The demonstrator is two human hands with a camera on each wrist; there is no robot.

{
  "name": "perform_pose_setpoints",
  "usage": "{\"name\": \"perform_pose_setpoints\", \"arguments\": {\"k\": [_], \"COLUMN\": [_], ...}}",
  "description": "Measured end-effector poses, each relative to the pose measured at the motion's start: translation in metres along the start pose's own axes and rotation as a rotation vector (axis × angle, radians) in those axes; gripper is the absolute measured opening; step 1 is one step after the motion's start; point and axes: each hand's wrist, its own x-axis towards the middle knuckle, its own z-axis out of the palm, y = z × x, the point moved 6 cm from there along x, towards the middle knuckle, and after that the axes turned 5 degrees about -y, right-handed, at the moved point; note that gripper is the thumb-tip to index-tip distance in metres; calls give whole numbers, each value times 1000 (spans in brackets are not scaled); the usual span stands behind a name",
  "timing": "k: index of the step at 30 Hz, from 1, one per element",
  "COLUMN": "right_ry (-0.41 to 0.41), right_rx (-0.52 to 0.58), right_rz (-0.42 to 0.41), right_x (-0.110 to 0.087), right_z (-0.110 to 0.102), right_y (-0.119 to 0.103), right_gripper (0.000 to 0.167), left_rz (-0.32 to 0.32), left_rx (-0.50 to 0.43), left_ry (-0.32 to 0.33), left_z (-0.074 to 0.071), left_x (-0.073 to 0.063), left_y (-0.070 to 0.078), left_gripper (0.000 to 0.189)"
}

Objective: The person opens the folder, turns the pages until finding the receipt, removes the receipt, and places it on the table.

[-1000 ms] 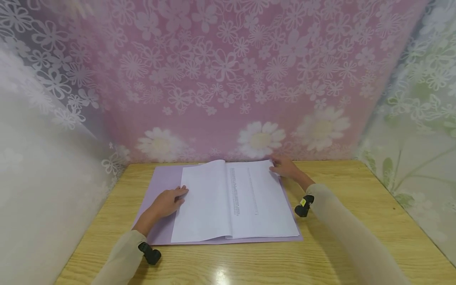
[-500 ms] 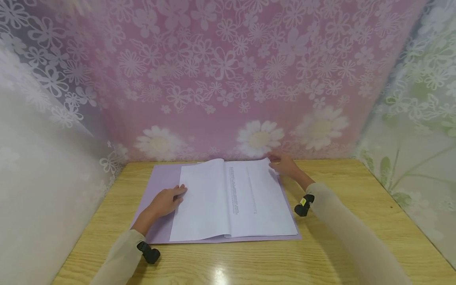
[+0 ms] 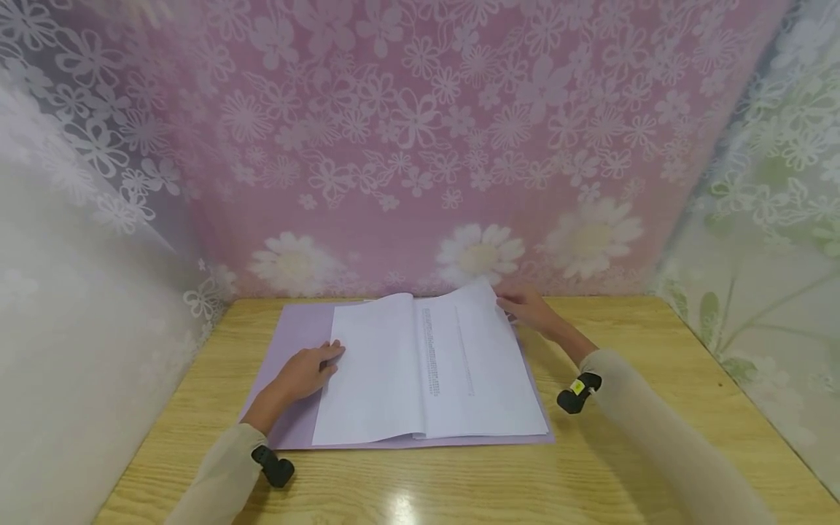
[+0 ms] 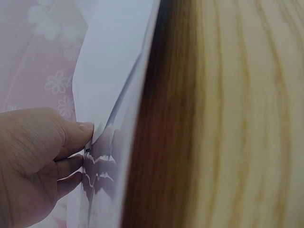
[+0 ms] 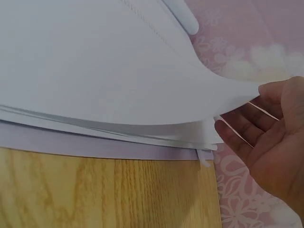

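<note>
A light purple folder (image 3: 303,321) lies spread on the table with white sheets in it. The left page (image 3: 370,379) is blank; the right page (image 3: 508,394) carries columns of tiny print. My left hand (image 3: 305,373) rests on the left page's outer edge, its fingertips touching the paper; in the left wrist view a glossy surface mirrors the fingers. At the far right corner, my right hand (image 3: 533,312) pinches the top sheet between thumb and fingers. In the right wrist view this sheet (image 5: 156,90) bends up, apart from the sheets beneath.
The wood-grain table (image 3: 367,488) extends in front of the folder and to both sides. A pink floral backdrop (image 3: 407,219) stands close behind the folder's far edge. Pale floral panels flank the table. A black camera (image 3: 579,394) sits on each wrist.
The top sheet's far right corner has been raised higher. My right wrist has shifted a little right and nearer to me. The left hand has stayed in place.
</note>
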Motion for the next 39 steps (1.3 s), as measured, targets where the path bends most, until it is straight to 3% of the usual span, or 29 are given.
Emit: {"name": "perform_pose_setpoints", "arguments": {"k": [9, 15, 25, 32, 36, 39], "right_ry": [-184, -266, -423, -492, -502, -497], "right_rx": [92, 57, 0, -75, -88, -92], "right_rz": [50, -13, -77, -134, -144, -145], "right_x": [-30, -48, -61, -64, -63, -62], "right_z": [9, 21, 49, 71, 79, 83], "right_y": [-12, -17, -32, -43, -49, -50], "right_gripper": [51, 58, 78, 81, 82, 83], "left_rz": [-8, -2, -10, -75, -106, -112], "left_rx": [-26, -45, -56, -45, -13, -71], "left_ry": [-26, -37, -38, -28, 26, 62], "left_z": [0, 3, 0, -5, -10, -13], "left_x": [0, 2, 1, 2, 7, 11], "left_y": [1, -1, 2, 11, 21, 35], "left_gripper": [44, 44, 45, 46, 47, 48]}}
